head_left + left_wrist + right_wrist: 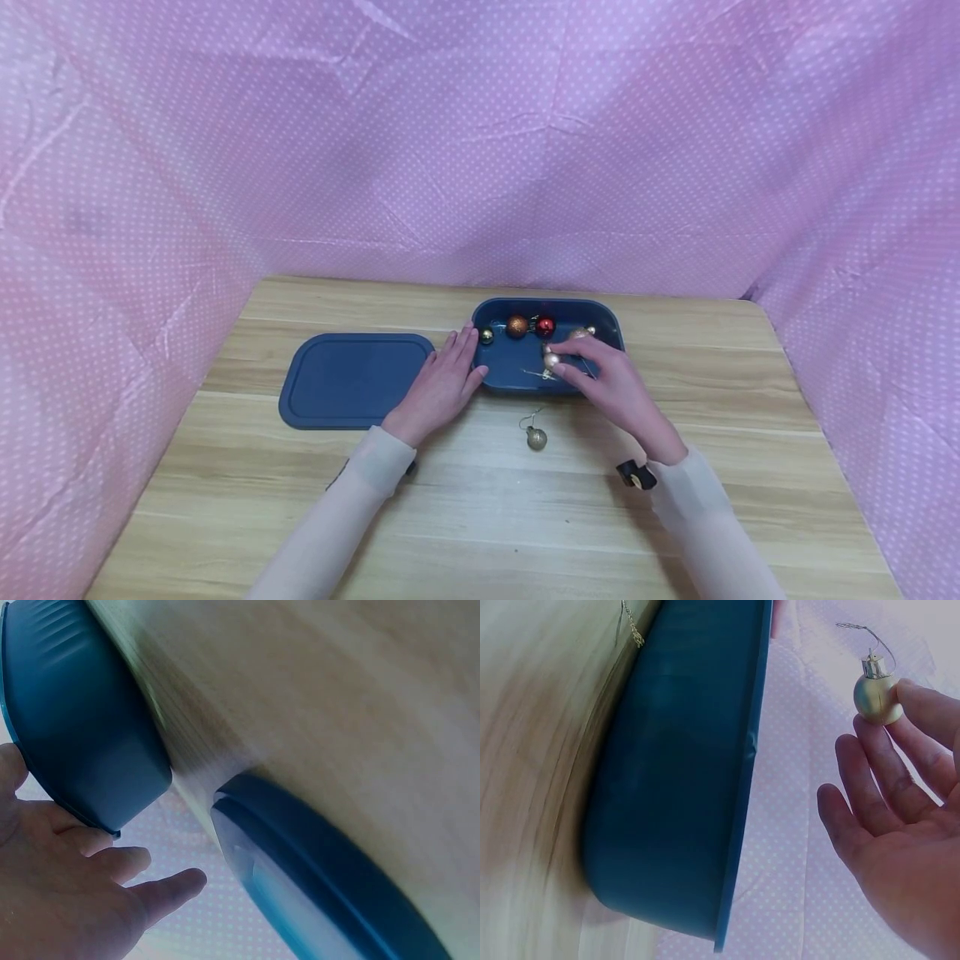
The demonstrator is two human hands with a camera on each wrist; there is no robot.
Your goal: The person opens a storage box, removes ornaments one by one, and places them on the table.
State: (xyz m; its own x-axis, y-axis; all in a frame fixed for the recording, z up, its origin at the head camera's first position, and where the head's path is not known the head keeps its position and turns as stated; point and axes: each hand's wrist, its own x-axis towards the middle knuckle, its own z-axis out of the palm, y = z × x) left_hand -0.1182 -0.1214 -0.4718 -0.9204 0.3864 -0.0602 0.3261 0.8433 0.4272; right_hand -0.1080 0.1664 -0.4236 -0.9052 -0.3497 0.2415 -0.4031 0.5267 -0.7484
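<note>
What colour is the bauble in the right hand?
Gold bauble, clearest in the right wrist view.

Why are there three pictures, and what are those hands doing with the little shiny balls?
One camera sits on the person's head and looks down at a wooden table. Two more sit on the wrists, so each shows one hand close up. On the table lie a blue box with small ornament balls inside, its blue lid beside it, and one gold ball lying loose in front. The left hand rests flat against the box's side. The right hand pinches a pale gold ball in its fingertips, above the box.
</note>
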